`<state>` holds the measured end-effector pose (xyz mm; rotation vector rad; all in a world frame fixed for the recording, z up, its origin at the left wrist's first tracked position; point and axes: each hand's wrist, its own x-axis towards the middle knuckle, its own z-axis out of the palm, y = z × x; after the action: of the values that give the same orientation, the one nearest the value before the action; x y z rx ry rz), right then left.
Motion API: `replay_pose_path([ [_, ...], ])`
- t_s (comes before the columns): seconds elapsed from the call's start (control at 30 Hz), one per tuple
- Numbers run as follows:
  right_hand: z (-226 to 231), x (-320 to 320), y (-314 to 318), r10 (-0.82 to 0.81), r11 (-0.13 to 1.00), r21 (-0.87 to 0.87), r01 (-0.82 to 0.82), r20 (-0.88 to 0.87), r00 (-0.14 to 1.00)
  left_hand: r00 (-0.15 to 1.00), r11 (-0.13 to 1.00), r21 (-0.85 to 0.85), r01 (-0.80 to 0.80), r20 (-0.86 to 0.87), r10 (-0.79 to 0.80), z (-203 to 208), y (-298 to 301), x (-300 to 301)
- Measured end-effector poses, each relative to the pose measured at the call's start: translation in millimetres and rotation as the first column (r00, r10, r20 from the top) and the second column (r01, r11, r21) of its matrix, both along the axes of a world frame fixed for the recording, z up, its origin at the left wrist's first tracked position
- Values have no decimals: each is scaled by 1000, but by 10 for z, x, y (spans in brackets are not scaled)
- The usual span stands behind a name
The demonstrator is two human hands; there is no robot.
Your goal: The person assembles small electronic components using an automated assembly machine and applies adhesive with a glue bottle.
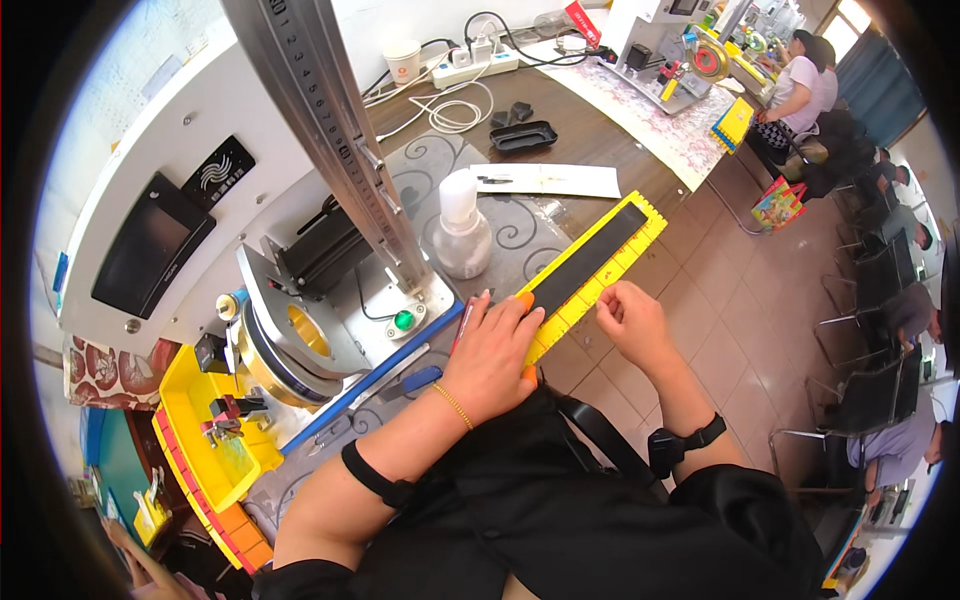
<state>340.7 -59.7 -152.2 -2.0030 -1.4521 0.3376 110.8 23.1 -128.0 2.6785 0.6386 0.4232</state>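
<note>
Clamped with the left hand (497, 350) over the near end of the yellow tray (565, 315). Pinched together at the fingertips with the right hand (637, 325), just beside the tray; can't tell about any tiny thing in the pinch. Find the tray along the bench's right edge, so hold firm and press down, never out. Touch the black strip (590, 260) softly. Mind the bottle (462, 240), farther in from that edge.

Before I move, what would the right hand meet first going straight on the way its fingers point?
Likely the near edge of the long yellow tray, just beyond the right hand; from this view I can't tell whether the hand would pass above it.
</note>
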Motion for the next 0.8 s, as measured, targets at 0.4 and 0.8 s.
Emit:
replay_pose_path([
  [0.4, -244, 1174, -696, -117, 887, -424, 181, 174, 978, 999, 1000, 9, 7, 45, -8, -58, -31, 4],
  [0.8, 1623, -543, -437, 646, 606, 37, -794, -605, 465, 917, 899, -387, 205, 397, -38, 322, 10, -179],
])
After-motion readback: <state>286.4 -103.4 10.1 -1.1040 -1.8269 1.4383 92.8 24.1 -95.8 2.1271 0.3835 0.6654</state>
